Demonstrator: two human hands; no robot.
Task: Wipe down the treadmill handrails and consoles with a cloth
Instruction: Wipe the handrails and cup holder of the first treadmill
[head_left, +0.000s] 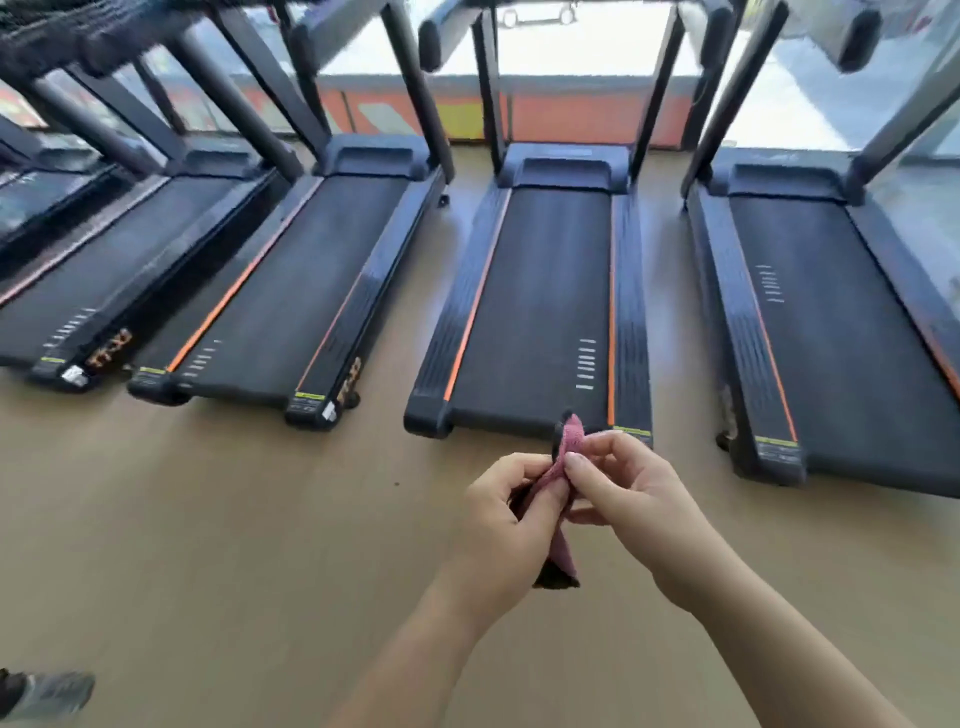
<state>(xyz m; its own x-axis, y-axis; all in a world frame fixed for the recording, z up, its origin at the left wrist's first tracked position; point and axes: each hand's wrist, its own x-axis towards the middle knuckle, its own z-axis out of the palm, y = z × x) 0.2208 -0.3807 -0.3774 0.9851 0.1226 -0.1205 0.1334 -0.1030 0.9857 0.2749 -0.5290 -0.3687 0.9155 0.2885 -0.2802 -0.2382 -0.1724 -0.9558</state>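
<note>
Okay, both hands met in front of the person, with the cloth between them. The left hand (511, 512) had its fingers curled round the pink cloth (571, 441), gripping the middle of it. The right hand (623, 488) pinched the same cloth near its top between thumb and forefinger, the other fingers loosely bent. The two hands touched at the cloth.

The cloth was bunched or folded lengthwise. One end poked up just above the pinch, and the other hung below the left hand, showing a dark edge at the bottom.

Just beyond the grip sat the rear end of a black treadmill (545, 291) with orange stripes, its belt running away from the hands. More treadmills stood left of the grip (291, 291) and right of it (831, 322), all apart from the hands.

The handrails (431, 47) were well beyond and above the grip, dark and blurred; the consoles could not be made out. Under the grip was a tan wood-look floor (208, 519). Far down-left of the grip a grey shoe (49, 693) showed at the frame edge.
</note>
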